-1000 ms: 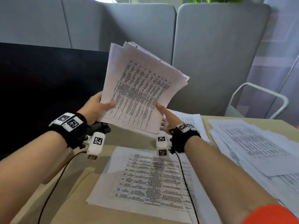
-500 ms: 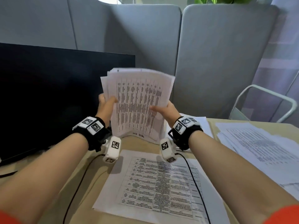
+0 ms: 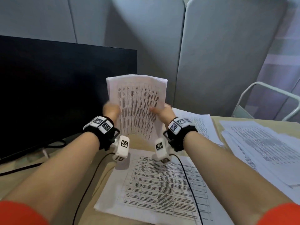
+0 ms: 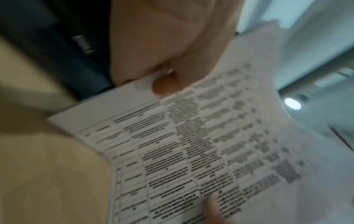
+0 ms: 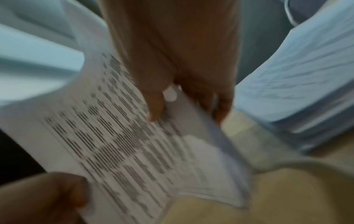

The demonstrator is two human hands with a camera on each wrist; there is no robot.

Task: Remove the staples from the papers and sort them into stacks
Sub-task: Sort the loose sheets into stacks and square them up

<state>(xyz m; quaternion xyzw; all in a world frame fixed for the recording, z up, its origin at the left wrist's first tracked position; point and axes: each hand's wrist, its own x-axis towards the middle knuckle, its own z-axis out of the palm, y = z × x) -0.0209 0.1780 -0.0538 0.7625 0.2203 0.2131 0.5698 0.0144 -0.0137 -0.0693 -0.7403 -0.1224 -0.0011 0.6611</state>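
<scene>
Across the back of the desk [image 3: 48,189] sits a big dark monitor [image 3: 65,88], grey partition panels [image 3: 227,54] rising behind it; in the left wrist view a pale logo shows on its bezel, too blurred to read. Over on the right, a loose spread of printed papers [image 3: 259,148] lies on the desk, with another pile [image 3: 198,122] just behind the right wrist. Front and centre, a flat stack [image 3: 155,189] topped by a gridded table of text, the print too small to make out. And up in the air, upright above the desk, the bundle of sheets [image 3: 138,103], its lower edge curling towards the person. Left hand [image 3: 110,111] grips the left edge, thumb on the front; right hand [image 3: 164,111] clamps the right edge, thumb pressed on the printed face, fingers behind. Each wrist wears a black strap [image 3: 103,132] carrying white marker blocks with black-and-white square codes.
</scene>
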